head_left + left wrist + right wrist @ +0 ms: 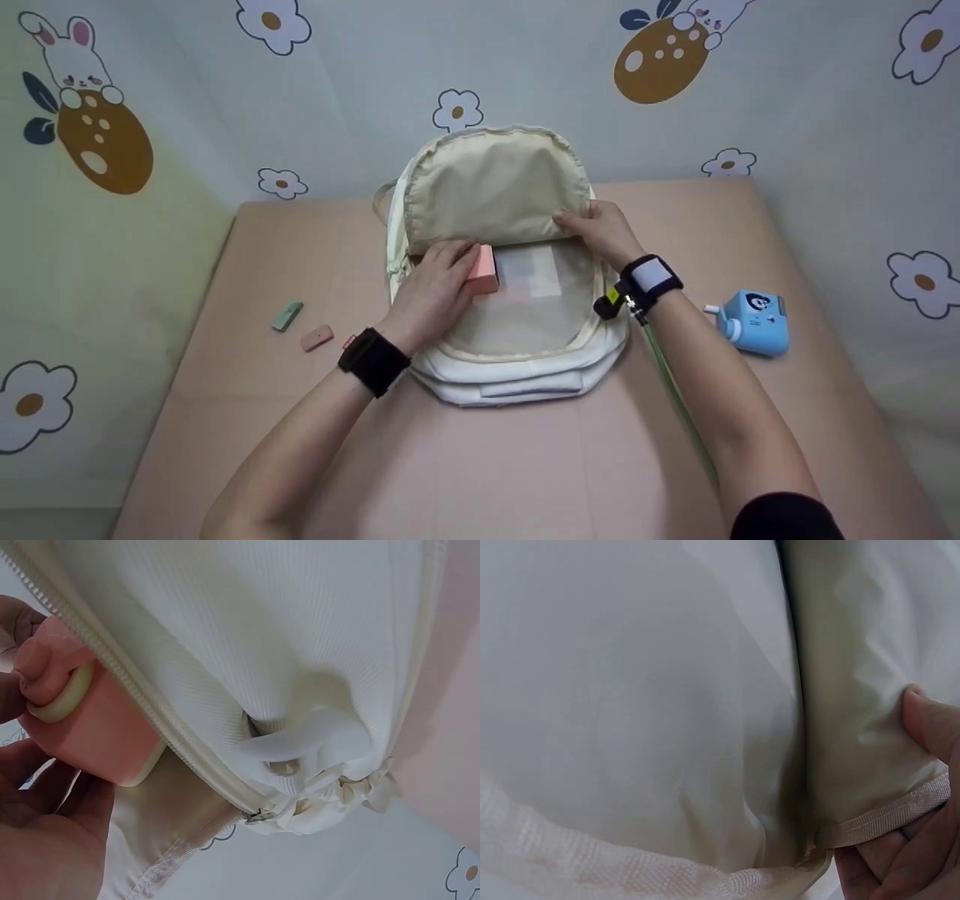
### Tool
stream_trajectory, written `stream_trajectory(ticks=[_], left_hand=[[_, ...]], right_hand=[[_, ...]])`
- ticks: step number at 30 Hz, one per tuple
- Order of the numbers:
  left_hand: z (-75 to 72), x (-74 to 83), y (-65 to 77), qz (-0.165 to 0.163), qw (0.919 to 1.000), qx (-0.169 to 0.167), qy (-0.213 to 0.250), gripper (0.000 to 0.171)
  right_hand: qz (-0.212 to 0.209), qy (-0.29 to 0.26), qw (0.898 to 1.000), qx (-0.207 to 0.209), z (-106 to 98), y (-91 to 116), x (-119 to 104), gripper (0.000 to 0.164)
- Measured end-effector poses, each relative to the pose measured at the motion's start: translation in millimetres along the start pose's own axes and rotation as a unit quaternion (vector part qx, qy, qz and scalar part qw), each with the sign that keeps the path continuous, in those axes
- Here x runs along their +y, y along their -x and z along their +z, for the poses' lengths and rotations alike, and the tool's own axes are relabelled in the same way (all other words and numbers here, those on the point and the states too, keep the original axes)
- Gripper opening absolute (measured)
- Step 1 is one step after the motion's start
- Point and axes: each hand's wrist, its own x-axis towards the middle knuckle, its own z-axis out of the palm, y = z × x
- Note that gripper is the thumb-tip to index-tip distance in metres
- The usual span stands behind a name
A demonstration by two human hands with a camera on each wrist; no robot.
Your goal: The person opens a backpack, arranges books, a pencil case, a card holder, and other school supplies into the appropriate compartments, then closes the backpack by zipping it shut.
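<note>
A white backpack (517, 371) lies unzipped on the table, its cream-lined front flap (495, 187) folded up and back. My left hand (439, 285) is at the left side of the opening, gripping a pink crank pencil sharpener (484, 277). In the left wrist view the pink sharpener (97, 720) shows its knob and a cream ring, with the fingers around it beside the zipper (150, 712). At the flap's right edge, my right hand (604, 229) pinches the fabric. Thumb on the lining and fingers behind the edge binding (892, 817) show in the right wrist view.
A blue crank pencil sharpener (754, 322) stands on the table at the right, near the right forearm. To the left lie a small green block (287, 316) and a small pink block (317, 337), both eraser-like. A patterned curtain (360, 90) rises behind the table.
</note>
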Motion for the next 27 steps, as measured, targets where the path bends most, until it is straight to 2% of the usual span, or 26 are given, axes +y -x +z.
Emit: stream_trajectory(ticks=[8,13,18,20,23,25,27], left_hand=[[-3.8,-4.0,0.4,0.005,0.9999,0.003,0.013,0.057],[-7.1,-9.5,3.9,0.02,0.9981,0.045,0.037,0.062],[-13.5,-19.6,8.0,0.016,0.9929,0.103,0.057,0.048],[-16.0,-24.0,7.8,-0.002,0.987,0.144,0.072,0.044],[-19.3,-31.9,4.9,-0.054,0.9712,0.197,0.123,0.048],[-20.6,-38.1,1.0,-0.109,0.9561,0.206,0.178,0.061],[-20.7,-45.1,-3.7,-0.161,0.9357,0.192,0.249,0.076]], right_hand=[[-0.002,0.001,1.0,-0.005,0,0,-1,0.048],[-0.011,0.002,1.0,-0.002,-1,-1,0,0.046],[-0.01,0.005,1.0,-0.003,0,-1,0,0.048],[-0.008,0.006,1.0,-0.004,0,-2,0,0.049],[-0.006,0.006,1.0,-0.003,0,-2,0,0.049],[-0.005,0.005,1.0,-0.002,0,-2,0,0.049],[-0.006,0.002,1.0,-0.001,1,-2,0,0.049]])
